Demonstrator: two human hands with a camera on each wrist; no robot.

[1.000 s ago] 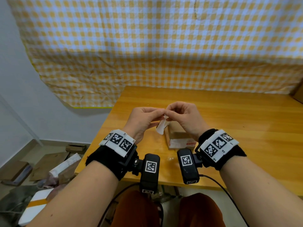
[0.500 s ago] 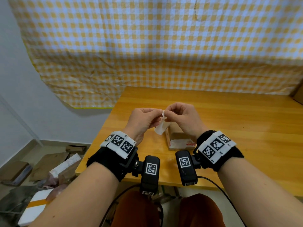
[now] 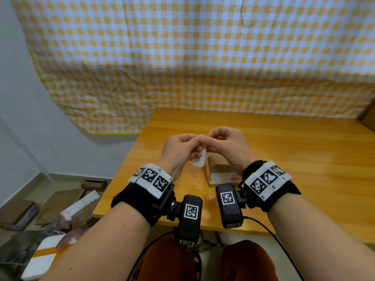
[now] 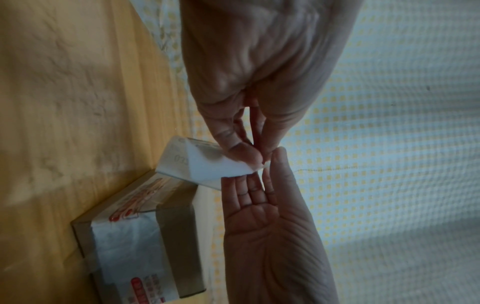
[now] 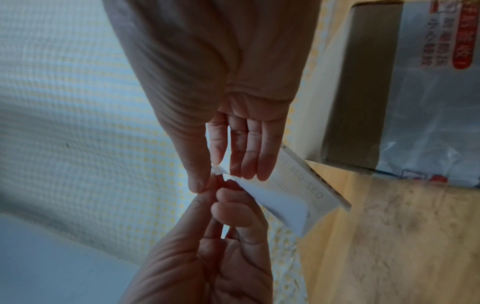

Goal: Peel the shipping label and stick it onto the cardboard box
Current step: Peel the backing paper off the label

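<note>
The label (image 3: 199, 161) is a small white slip held in the air above the table (image 3: 284, 159), between the two hands and just over the near-left corner of the box (image 3: 220, 173). It hangs down and toward the person from the point where the fingertips meet. In the right wrist view (image 5: 293, 197) faint printed digits show along one long edge, and a torn or lifted corner sticks out at the pinch point.

The left hand (image 3: 178, 149) pinches the upper corner of the label between thumb and forefinger; its other fingers are curled in behind. In the left wrist view (image 4: 257, 67) the thumb tip presses on the white face of the label (image 4: 197, 162).

The right hand (image 3: 227, 145) meets the left at the same corner. Its thumb and forefinger close narrowly on the label's edge, while the remaining fingers lie fairly straight alongside the slip, as the right wrist view (image 5: 221, 61) shows. Whether backing and sticker are already parted at that corner cannot be told.

The box is a small brown carton that rests flat on the table, under and just behind the right hand. Clear tape with red print runs over its near face (image 4: 135, 236). The label does not touch the box.

A yellow-and-white checked cloth (image 3: 203, 57) hangs behind the table.
</note>
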